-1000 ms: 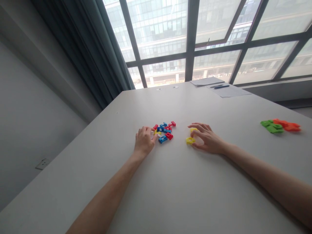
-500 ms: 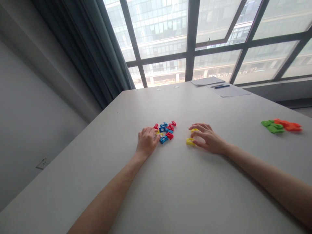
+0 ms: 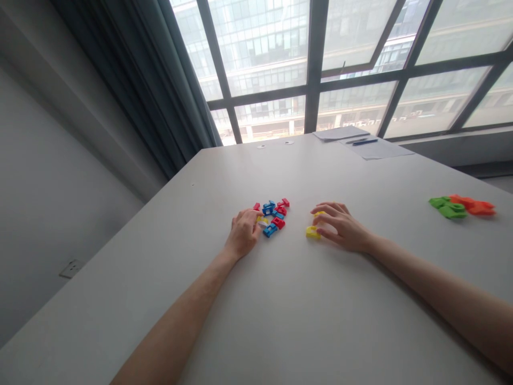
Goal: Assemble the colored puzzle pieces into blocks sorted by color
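On the table, my left hand (image 3: 243,233) is at the left side of a cluster of small plastic pieces. Its thumb and index finger curve around a yellow piece (image 3: 262,220), gripping it at the edge of the pile. Close by lie several blue pieces (image 3: 270,230) and several red pieces (image 3: 278,222). To the right, my right hand (image 3: 340,227) rests with fingers spread and bent. A yellow piece (image 3: 312,232) lies by its thumb, and a second yellow piece (image 3: 319,214) is partly covered by its fingers.
Green pieces (image 3: 448,207) and orange pieces (image 3: 476,206) lie on the right of the white table (image 3: 256,321). Papers (image 3: 385,150) with a blue pen (image 3: 365,141) are at the far edge, before the window. A dark curtain (image 3: 160,80) hangs at the left.
My left hand has shifted slightly right and down, and more of the yellow piece at its fingertips shows. The right hand has barely moved.
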A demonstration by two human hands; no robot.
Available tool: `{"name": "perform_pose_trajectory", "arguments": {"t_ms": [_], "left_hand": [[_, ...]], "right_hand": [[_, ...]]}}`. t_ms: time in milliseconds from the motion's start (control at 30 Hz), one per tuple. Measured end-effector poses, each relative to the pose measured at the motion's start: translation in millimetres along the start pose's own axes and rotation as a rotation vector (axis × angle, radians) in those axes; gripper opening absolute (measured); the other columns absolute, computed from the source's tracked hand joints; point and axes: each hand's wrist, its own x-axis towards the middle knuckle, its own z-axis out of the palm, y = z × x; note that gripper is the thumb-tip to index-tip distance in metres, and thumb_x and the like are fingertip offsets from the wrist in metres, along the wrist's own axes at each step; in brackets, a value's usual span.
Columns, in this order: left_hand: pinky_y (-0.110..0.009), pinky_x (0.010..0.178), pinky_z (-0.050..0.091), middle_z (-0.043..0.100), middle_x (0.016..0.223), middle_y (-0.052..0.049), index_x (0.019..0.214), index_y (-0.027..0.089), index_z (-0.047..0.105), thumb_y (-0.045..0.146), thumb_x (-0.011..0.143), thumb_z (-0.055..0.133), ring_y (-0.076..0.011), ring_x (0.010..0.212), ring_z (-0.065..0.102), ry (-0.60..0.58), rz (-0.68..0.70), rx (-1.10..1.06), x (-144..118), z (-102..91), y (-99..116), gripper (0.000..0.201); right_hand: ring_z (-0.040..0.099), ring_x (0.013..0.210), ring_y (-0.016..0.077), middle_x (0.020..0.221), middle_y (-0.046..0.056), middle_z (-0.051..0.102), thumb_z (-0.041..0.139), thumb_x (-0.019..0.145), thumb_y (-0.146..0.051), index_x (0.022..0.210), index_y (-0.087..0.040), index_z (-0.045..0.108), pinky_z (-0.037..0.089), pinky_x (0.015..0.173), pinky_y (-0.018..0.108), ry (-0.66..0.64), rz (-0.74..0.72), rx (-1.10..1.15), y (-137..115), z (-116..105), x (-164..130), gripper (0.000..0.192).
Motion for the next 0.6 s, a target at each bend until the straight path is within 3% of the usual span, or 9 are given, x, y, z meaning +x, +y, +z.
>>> {"name": "perform_pose_trajectory", "arguments": {"t_ms": [433, 600], "left_hand": [[-0.043, 0.102, 0.033, 0.066, 0.107, -0.006, 0.098, 0.022, 0.06, 0.023, 0.087, 0.054, -0.0242, 0.112, 0.054, 0.039, -0.049, -0.001, 0.2, 3.5, -2.4, 0.012], [-0.041, 0.101, 0.034, 0.067, 0.106, -0.006, 0.102, 0.021, 0.058, 0.021, 0.089, 0.054, -0.024, 0.109, 0.053, 0.134, -0.033, 0.051, -0.7, 2.0, -0.1, 0.014]], "right_hand": [[0.048, 0.121, 0.0268, 0.119, 0.009, 0.062, 0.046, 0.095, -0.039, 0.093, -0.025, 0.063, 0.034, 0.099, 0.047, -0.004, 0.034, 0.021, -2.0, -1.5, 0.8, 0.022], [0.048, 0.121, 0.0267, 0.119, 0.01, 0.062, 0.046, 0.095, -0.04, 0.094, -0.024, 0.063, 0.033, 0.1, 0.046, -0.004, 0.039, 0.021, -1.0, -0.9, 0.6, 0.023]]}}
